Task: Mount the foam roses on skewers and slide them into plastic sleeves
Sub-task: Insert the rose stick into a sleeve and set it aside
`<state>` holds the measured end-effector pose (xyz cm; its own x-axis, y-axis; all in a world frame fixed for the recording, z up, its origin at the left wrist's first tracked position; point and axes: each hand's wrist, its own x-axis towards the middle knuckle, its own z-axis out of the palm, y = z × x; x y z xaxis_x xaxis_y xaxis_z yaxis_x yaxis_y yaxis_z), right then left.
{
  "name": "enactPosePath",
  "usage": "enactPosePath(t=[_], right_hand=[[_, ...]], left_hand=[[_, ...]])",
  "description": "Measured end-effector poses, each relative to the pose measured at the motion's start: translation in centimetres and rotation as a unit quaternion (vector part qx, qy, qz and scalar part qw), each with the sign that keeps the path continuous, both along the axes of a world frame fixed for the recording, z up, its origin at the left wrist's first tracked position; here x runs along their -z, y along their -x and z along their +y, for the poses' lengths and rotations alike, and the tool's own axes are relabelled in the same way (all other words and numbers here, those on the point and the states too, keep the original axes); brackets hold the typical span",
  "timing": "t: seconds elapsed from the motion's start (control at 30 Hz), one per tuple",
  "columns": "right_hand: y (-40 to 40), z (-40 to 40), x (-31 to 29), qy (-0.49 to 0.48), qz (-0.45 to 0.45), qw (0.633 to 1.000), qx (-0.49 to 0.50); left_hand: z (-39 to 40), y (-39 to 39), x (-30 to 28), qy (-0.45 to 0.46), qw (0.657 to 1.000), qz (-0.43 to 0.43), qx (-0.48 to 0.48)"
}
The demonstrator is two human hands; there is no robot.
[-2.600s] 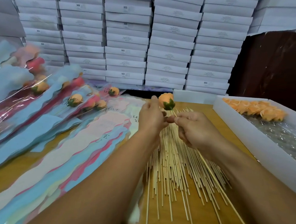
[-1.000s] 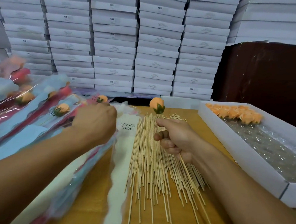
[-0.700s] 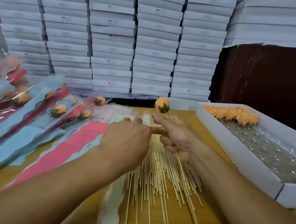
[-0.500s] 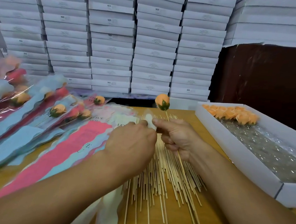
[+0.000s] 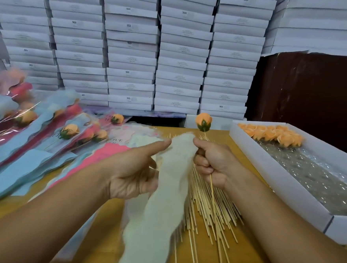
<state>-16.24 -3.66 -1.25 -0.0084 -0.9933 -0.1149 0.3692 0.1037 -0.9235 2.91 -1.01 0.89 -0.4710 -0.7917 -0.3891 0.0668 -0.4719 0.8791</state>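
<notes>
In the head view, the left hand (image 5: 134,169) holds a pale sleeve (image 5: 164,192) lifted above the loose skewers (image 5: 204,205), and the right hand (image 5: 211,160) grips the mounted skewer while its thumb touches the sleeve's top. The soft, blurred sleeve mouth could stay closed, so the skewer would snag or pierce it. The orange rose (image 5: 203,121), with its green base, stands upright just above the right hand.

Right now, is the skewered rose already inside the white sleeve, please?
Out: the rose stands bare above the right hand, beside the sleeve.
</notes>
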Motion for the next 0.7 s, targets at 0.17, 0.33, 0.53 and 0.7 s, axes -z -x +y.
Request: enactPosePath(t=[0.17,0.33,0.53,0.7], right_hand=[[-0.4,0.3,0.4,-0.011,0.067,0.996,-0.062],[-0.6,0.5,0.6,-0.009,0.135,0.983,-0.121],[-0.2,0.4,0.4,-0.030,0.164,0.979,-0.118],[-0.2,0.3,0.7,-0.023,0.211,0.974,-0.079]], left_hand=[[-1.8,-0.9,0.6,-0.028,0.999,0.039,-0.018],[-4.5,-1.2,1.8,0.109,0.977,-0.054,-0.176],[-4.8,-1.3,3.5,0.165,0.969,-0.042,-0.179],[-4.6,-1.3,3.9,0.253,0.955,-0.052,-0.146]])
